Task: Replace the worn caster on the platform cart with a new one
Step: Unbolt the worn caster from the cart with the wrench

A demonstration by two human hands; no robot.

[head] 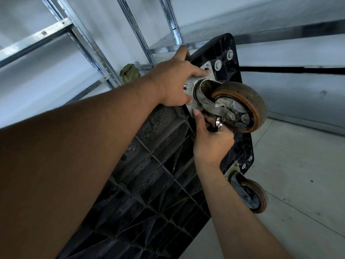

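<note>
Black platform cart (158, 165) tipped up, ribbed underside showing; worn caster (240, 109), grimy orange-rimmed wheel, mounted at cart's upper corner.

Storage room or warehouse bay. Galvanised slotted-steel shelving (38, 39) lines plain grey walls (280, 8), and the floor (298, 165) is pale concrete with scored joints. A black plastic platform cart (158, 174) stands tipped on edge beside the racks, its ribbed underside exposed.
</note>
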